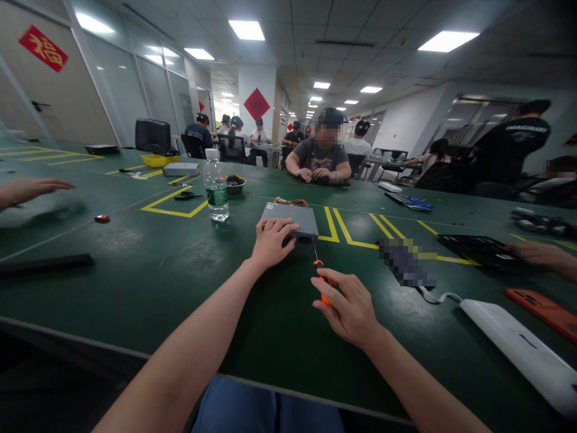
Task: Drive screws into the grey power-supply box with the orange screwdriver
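On the green table in front of me sits a grey metal computer power supply (301, 220), with a bundle of coloured wires (291, 202) at its far side. My left hand (273, 240) lies over its left front part, fingers on top and thumb at the front edge, gripping it. An orange and black screwdriver (325, 294) is held by the handle in the fingers of my right hand (349, 307). Its thin shaft points away from me, with the tip at the front right corner of the power supply. Whether the tip sits in a screw is too small to tell.
A water bottle (217, 189) stands left of the power supply, before a bowl (235, 184). At right are a blurred-out phone (406, 264), a white power bank (518, 349) and an orange phone (543, 310). Other people's hands reach in at both sides; a person (322, 150) sits opposite.
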Demonstrator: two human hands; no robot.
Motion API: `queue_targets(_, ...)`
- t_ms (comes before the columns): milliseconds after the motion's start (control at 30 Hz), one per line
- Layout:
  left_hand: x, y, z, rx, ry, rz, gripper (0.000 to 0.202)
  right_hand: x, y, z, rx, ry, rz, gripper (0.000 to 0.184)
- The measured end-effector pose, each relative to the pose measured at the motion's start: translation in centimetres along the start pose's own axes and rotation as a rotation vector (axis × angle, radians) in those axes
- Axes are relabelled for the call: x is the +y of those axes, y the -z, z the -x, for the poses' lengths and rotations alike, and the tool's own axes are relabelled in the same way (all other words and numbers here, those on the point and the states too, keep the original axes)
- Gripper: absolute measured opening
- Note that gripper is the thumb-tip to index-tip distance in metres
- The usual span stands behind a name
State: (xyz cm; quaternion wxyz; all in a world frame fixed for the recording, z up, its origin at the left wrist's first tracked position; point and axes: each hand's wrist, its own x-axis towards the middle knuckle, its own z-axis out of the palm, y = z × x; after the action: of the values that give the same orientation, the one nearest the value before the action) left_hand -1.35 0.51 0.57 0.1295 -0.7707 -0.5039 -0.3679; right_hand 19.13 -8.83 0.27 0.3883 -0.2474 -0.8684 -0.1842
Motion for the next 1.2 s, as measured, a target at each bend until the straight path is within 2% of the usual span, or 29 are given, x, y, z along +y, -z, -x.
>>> queue_targets(200, 0.02, -0.02, -0.04, 0.001, 0.000, 0.007, 0.031, 0.43, -0.32, 0.41, 0.059, -0.138, -0.098, 0.017)
queue_targets(433, 0.11, 0.01, -0.09, -0.009, 0.016, 0.006, 0.033, 0.16, 0.20, 0.22, -0.062, -0.081, -0.118, 0.028)
queue_targets(567, 0.09, 0.00, -0.10, -0.005, 0.010, 0.003, 0.032, 0.18, 0.34, 0.08, -0.028, -0.043, -0.087, 0.026)
queue_targets(767, 0.10, 0.08, -0.10, -0.004, 0.002, -0.004, 0.031, -0.04, 0.40, -0.22, -0.021, -0.046, -0.175, 0.031)
queue_targets(1033, 0.10, 0.07, -0.11, -0.015, 0.007, -0.006, 0.032, 0.37, 0.36, 0.13, 0.104, -0.105, -0.095, 0.024)
queue_targets(1200, 0.12, 0.07, -0.14, -0.020, 0.005, -0.008, 0.032, 0.55, 0.34, 0.64, 0.019, -0.125, -0.120, 0.022)
